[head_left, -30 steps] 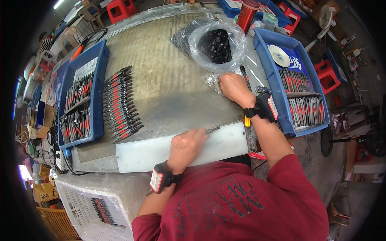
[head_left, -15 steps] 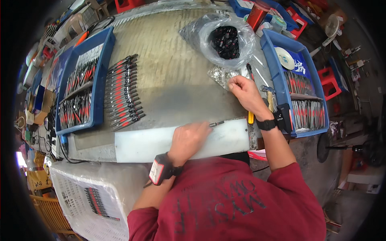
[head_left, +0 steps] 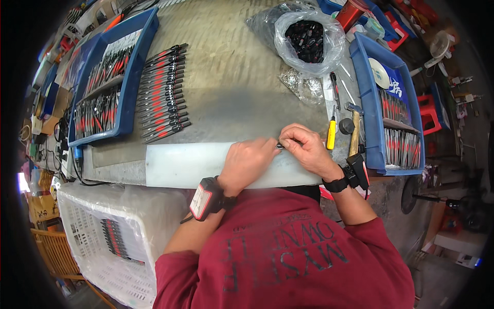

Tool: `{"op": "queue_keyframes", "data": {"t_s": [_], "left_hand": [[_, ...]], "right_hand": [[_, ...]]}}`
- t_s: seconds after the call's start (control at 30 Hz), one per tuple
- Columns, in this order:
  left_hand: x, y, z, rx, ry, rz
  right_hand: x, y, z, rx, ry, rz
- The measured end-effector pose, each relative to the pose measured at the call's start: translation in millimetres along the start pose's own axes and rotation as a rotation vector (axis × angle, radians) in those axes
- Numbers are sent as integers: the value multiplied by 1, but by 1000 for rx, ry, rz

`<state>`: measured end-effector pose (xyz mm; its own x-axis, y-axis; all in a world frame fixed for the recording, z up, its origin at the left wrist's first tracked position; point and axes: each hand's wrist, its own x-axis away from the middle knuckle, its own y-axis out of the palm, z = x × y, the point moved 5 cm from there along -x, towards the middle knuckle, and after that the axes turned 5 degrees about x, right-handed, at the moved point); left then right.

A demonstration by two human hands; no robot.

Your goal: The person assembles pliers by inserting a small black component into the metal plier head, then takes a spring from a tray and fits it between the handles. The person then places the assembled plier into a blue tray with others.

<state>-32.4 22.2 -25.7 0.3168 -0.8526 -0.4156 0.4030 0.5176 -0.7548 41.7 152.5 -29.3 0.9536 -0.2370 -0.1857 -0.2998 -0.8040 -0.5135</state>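
Observation:
Over the white board (head_left: pixel 185 165) at the table's near edge, my two hands meet. My left hand (head_left: pixel 249 160) is closed, slightly blurred, around a slim tool mostly hidden in the fist; its dark tip (head_left: pixel 279 146) shows between the hands. The fingers of my right hand (head_left: pixel 307 149) pinch at that tip; any small part between them is too hidden to name. Beyond the left hand lies a row of slim black-and-red tools (head_left: pixel 163 98). Past the right hand are a small clear bag of shiny metal bits (head_left: pixel 304 86) and a yellow-handled screwdriver (head_left: pixel 331 136).
A clear bag (head_left: pixel 332 44) full of small black parts stands at the back. Blue trays of similar tools flank the table, the left tray (head_left: pixel 135 82) and the right tray (head_left: pixel 366 103). A hammer (head_left: pixel 355 135) lies beside the right one. At lower left stands a white crate (head_left: pixel 141 247).
My right hand has come from beside the small bag of metal bits, toward me and leftward, to the tip of the tool in my left hand. The whole view has shifted a little.

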Motion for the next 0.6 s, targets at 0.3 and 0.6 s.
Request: {"op": "queue_keyframes", "data": {"t_s": [0.3, 0.6], "left_hand": [[0, -1, 1, 16, 1, 31], [0, -1, 0, 35, -1, 30]], "right_hand": [[5, -5, 6, 2, 59, 67], [5, -2, 3, 36, 67, 75]]}}
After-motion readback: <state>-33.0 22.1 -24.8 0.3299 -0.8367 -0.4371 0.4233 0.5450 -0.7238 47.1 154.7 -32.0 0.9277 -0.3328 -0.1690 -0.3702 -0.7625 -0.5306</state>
